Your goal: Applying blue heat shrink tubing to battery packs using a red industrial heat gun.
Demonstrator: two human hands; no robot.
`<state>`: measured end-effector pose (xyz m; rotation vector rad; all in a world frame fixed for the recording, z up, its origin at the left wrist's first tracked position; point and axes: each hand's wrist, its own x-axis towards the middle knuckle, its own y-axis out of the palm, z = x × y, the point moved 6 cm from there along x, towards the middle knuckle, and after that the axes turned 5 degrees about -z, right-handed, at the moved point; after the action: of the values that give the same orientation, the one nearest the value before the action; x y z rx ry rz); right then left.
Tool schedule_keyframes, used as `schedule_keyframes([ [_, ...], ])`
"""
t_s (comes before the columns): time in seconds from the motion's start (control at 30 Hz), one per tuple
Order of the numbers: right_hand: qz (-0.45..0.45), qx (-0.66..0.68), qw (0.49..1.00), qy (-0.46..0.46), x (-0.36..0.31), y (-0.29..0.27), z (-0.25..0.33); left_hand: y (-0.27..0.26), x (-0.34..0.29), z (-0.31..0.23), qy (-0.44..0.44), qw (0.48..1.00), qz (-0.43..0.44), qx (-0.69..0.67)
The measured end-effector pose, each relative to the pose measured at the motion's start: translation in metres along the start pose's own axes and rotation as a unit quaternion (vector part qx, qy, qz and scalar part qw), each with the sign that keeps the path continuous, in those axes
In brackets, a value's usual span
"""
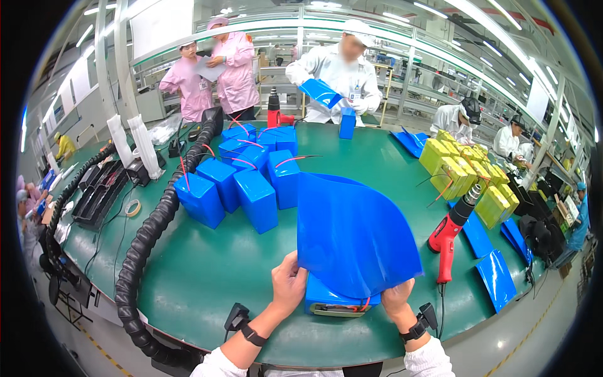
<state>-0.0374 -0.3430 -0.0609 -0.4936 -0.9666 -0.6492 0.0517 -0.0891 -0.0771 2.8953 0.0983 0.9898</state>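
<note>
Overhead tubes [505, 14] light brightly, glossing the blue sheet [358, 232] (rim bends, corners black).

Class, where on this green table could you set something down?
Bare tabletop lies between the corrugated black hose, blue battery packs and left hand; another patch separates the raised blue sheet from the yellow battery packs. Crowded: within both pack groups, and right of the nearer red heat gun, among flat blue sheets.

- Leftward, the counter [188, 270] is crossed by the black ribbed hose [134, 264].
- Forward of the left hand [289, 283], blue packs [256, 201] are met.
- Free room is left between hand and hose.
- Rightward, passage is obstructed by the red heat gun [445, 242].
- An open lane is left between blue sheet [352, 232] and yellow packs [433, 154].
</note>
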Motion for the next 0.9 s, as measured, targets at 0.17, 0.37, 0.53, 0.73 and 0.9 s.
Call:
schedule_keyframes([
  [0.17,0.034,-0.008,0.999,0.038,-0.007,0.008,-0.012,-0.014,-0.004,0.000,-0.004,0.998,0.004,0.069],
  [0.37,-0.012,0.025,0.996,0.090,-0.007,0.004,-0.012,-0.006,-0.020,0.007,0.006,0.989,0.044,0.138],
  [0.53,0.069,0.022,0.995,0.068,-0.013,0.003,-0.016,-0.009,-0.030,0.000,0.060,0.989,0.083,0.108],
  [0.73,0.142,-0.022,0.989,0.013,-0.003,-0.009,0.002,-0.005,-0.029,0.004,0.069,0.982,0.132,0.116],
  [0.9,0.224,0.009,0.974,0.009,0.010,0.006,0.014,-0.016,-0.024,-0.009,0.136,0.967,0.124,0.175],
])
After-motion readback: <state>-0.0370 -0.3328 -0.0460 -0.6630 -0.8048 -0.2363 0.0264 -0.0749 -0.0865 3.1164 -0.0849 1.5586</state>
